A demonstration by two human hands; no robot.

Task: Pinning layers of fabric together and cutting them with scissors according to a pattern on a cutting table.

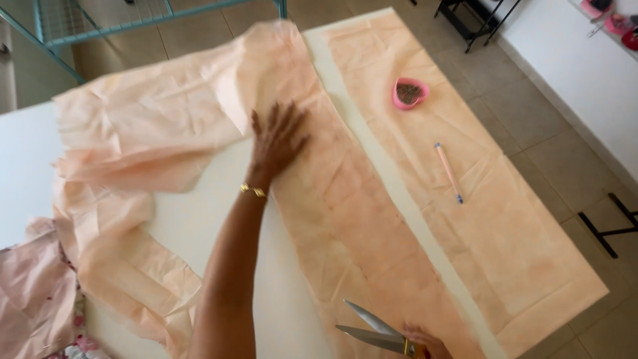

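Note:
My left hand (276, 141) lies flat with fingers spread on a long strip of peach paper (345, 213) spread over a white table (199, 219). A gold bracelet sits at that wrist. To its left the same kind of paper (146, 126) is crumpled and folded back in a loose heap. At the bottom edge my right hand (425, 340) grips open scissors (372, 329) with silver blades that point left over the strip's near end. Only the fingers of that hand show.
A second peach paper strip (492, 219) lies to the right, with a pink heart-shaped dish (409, 93) and a pink pencil (448, 171) on it. Pink cloth (33, 292) hangs at the lower left. A teal metal frame (100, 26) stands behind the table; tiled floor lies on the right.

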